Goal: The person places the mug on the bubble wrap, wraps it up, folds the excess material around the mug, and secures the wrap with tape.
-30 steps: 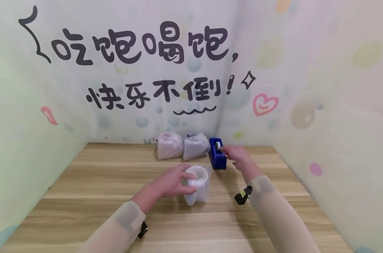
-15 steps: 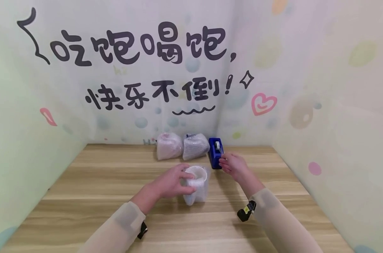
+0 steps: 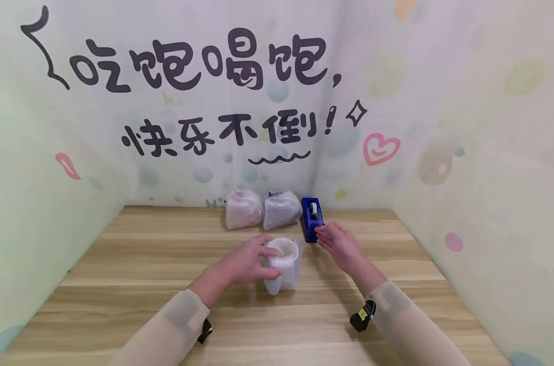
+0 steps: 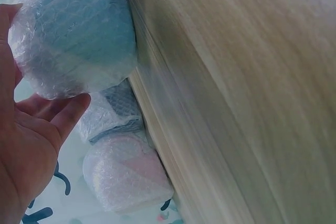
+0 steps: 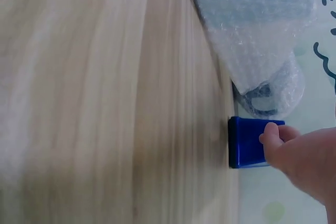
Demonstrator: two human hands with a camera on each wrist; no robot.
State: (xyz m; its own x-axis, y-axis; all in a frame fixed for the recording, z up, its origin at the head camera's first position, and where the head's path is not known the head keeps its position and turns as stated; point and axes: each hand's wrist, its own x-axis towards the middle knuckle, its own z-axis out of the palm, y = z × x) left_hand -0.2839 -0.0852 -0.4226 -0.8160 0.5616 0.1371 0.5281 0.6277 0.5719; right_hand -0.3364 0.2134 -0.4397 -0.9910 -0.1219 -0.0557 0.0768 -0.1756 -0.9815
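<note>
A cup wrapped in bubble wrap [image 3: 289, 274] stands on the table with its round opening upward. My left hand [image 3: 245, 262] holds it from the left, fingers at the rim and thumb on the near side. In the left wrist view, bluish colour shows through the wrapped cup [image 4: 79, 35]. A blue tape dispenser [image 3: 309, 221] with a small tape roll [image 3: 314, 209] sits behind and to the right. At its front end, my right hand [image 3: 341, 246] pinches the tape between thumb and fingers; the tape itself is hardly visible there.
Two more bubble-wrapped items, one pinkish [image 3: 243, 211] and one greyish [image 3: 282, 211], stand side by side against the back wall, left of the dispenser. The wooden table [image 3: 144, 274] is enclosed by printed walls [image 3: 441, 101] at the back and sides.
My right hand has drawn back from the tape roll toward the dispenser's front end, pulling a strip of tape. The left hand and the wrapped cup have stayed in place.
</note>
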